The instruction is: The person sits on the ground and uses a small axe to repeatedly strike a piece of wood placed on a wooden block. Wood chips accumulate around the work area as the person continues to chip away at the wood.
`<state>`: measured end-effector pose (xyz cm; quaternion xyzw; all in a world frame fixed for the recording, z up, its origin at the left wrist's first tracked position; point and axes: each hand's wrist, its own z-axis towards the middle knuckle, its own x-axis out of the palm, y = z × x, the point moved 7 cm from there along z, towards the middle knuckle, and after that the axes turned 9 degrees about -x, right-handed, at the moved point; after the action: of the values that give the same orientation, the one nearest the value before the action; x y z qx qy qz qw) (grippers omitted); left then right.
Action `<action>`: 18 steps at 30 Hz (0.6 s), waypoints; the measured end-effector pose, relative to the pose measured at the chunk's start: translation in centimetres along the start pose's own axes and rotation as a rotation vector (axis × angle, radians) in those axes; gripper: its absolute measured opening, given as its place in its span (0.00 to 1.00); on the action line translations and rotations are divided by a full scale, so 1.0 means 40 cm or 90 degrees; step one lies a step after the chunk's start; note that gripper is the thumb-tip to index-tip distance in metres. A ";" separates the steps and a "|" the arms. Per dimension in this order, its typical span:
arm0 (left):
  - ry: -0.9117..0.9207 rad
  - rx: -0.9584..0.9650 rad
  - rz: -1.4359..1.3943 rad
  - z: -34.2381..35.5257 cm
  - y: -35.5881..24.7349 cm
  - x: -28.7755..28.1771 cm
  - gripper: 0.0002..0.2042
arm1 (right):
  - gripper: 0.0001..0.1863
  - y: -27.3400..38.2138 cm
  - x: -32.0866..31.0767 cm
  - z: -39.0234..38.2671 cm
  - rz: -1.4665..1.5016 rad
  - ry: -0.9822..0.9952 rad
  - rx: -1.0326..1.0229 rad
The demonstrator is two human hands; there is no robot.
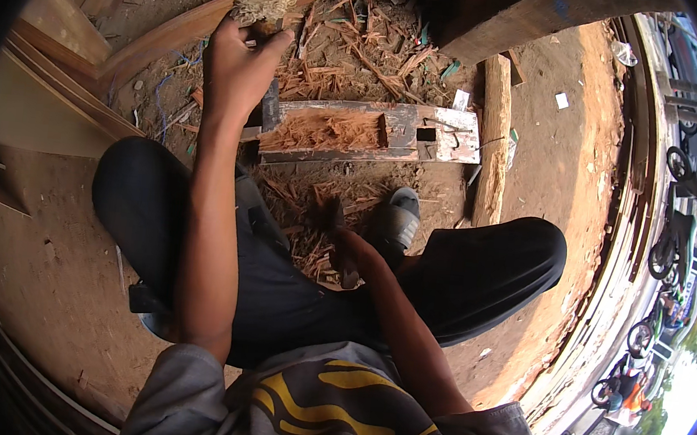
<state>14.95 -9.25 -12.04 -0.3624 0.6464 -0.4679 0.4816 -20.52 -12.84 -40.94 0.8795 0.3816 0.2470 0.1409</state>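
Observation:
My left hand (244,69) is closed around a chisel with a wooden handle, whose top (266,4) is frayed and splayed. Its dark blade (271,105) comes down at the left end of a wooden beam (346,160). Along the middle of this beam runs a rough, splintered hollow, with a small square hole to its right. Low between my knees, my right hand (350,250) grips a dark tool that looks like a hammer (328,214); shadow hides part of it.
Wood chips (381,53) litter the dirt around the beam. A rough timber (494,139) lies to the right, and a thick beam (535,17) crosses the top. Boards (50,96) lean at left. My sandalled foot (401,218) is close to the beam. Motorbikes (664,248) stand far right.

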 end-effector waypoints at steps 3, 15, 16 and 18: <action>-0.023 0.021 0.044 0.008 0.006 0.003 0.16 | 0.19 0.007 -0.008 -0.004 -0.355 -0.077 0.022; 0.031 0.000 0.079 -0.001 -0.004 0.060 0.14 | 0.24 0.119 0.048 -0.055 -0.762 -0.058 -0.049; 0.052 0.013 0.056 -0.006 -0.006 0.076 0.14 | 0.25 0.118 0.041 -0.061 -0.760 -0.060 -0.051; 0.069 -0.041 0.083 -0.025 -0.014 0.098 0.13 | 0.23 0.148 0.054 -0.103 -0.750 -0.066 -0.055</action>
<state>12.92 -12.75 -12.51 -0.3092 0.7085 -0.4336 0.4631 -17.92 -14.96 -34.20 0.5240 0.7876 0.0993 0.3086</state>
